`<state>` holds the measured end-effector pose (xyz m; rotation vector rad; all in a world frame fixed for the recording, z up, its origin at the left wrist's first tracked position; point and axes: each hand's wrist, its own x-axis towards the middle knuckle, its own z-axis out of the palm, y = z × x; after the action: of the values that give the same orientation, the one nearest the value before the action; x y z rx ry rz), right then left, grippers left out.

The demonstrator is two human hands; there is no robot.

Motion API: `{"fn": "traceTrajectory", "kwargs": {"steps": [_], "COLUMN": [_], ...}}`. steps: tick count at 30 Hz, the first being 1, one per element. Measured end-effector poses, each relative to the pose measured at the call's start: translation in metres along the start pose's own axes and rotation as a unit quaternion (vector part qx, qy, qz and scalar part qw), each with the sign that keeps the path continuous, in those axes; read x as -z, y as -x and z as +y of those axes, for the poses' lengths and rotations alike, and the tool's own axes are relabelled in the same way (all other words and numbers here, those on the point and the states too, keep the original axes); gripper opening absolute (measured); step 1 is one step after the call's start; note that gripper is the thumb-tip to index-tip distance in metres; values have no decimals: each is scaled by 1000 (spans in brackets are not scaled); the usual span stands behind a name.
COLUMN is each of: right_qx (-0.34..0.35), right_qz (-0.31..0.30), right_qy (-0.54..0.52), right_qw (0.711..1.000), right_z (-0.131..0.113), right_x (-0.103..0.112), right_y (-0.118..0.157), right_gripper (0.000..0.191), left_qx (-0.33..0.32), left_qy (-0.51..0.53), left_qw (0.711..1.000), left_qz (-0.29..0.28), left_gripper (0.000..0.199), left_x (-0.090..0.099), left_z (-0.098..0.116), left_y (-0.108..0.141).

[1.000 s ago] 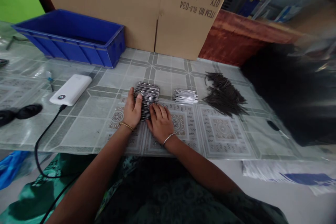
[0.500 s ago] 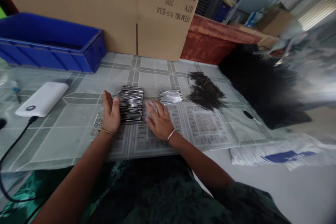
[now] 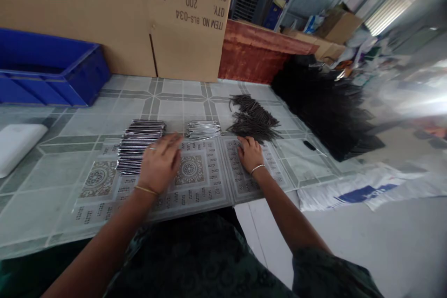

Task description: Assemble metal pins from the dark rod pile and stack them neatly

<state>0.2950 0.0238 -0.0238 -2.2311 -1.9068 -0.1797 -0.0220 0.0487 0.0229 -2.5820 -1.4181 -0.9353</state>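
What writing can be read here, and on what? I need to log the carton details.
All on the cardboard box, printed upside down:
"ITEM NO. BLS-03A"
"QTY. 200"
"PCS"
"GW"
"NW"
"KGS"
The patterned mat under the left hand and right hand has rows of small print, too small to read.
The white sheet with a blue mark is too blurred to read.
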Motion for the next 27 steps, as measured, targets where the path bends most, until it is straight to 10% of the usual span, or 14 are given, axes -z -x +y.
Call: {"fn": "traceTrajectory", "kwargs": {"steps": [8,18,27], "right_qx": [5,-33,98], "right_qz": [-51,-80,-45], "right_qy": [9,-74,-21], "right_qw": [999,993,994], "right_z": [7,22,21], "right_x": [12,11,21], "right_y": [-14,-30,-50], "right_gripper": [31,25,18], "left_qx": [39,2,56], "left_qy": [-149,-192,-93], "left_qw": [961,950,975], "left_qz": [-229,-248,-195], "left_gripper": [41,35,31], "left_x": [-50,-46,-60], "left_z": [42,42,41], "left_y": [-29,-23,-2]}}
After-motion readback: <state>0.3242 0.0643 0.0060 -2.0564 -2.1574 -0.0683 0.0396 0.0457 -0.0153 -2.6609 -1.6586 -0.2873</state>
